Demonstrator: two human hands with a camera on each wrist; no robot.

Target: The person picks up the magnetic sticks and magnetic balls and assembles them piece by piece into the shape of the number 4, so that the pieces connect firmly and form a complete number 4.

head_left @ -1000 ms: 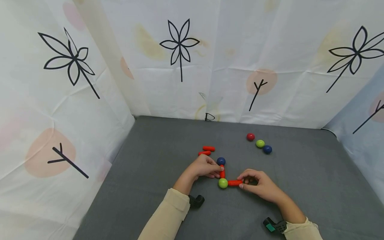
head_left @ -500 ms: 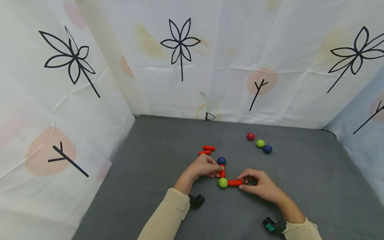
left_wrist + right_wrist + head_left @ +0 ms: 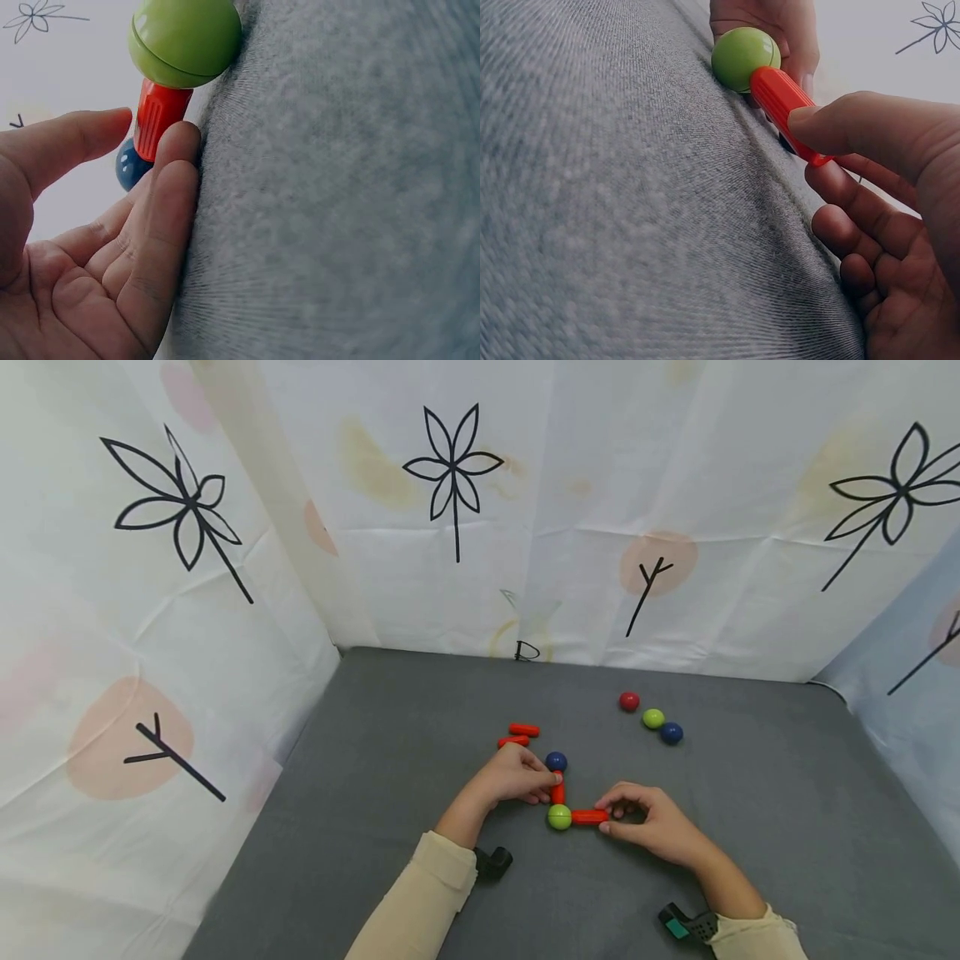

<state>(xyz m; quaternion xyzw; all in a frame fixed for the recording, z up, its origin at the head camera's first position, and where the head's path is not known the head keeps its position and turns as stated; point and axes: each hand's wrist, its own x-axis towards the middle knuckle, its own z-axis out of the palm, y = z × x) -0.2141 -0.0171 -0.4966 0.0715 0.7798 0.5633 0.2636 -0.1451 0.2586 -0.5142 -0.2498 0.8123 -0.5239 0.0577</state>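
Two rods are met at a green ball [image 3: 559, 817] lying between the hands: the left rod [image 3: 558, 788] is placed at the fingertips of the left hand [image 3: 513, 775], the right rod [image 3: 589, 817] at those of the right hand [image 3: 645, 820]. A blue ball [image 3: 557, 762] is seen at the left rod's far end, just beyond the left fingertips. The right rod's outer end is pinched by right thumb and fingertip. The left hand is held narrow about its rod; whether a true grip is kept cannot be told. Two loose rods [image 3: 524, 729] are noted just beyond the left hand; a red ball [image 3: 629, 701], a loose green ball [image 3: 653, 718] and a loose blue ball [image 3: 671, 732] well beyond the right. Risk, as judged: the corner could be swung or a joint parted if the right rod were pushed off line while weakly braced on the left; shallow seating would add to this, and its depth cannot be read. By the left wrist view a slim gap seems to be shown beside the thumb, where overlap alone is given from the head. The loose pieces are shown only from the head.
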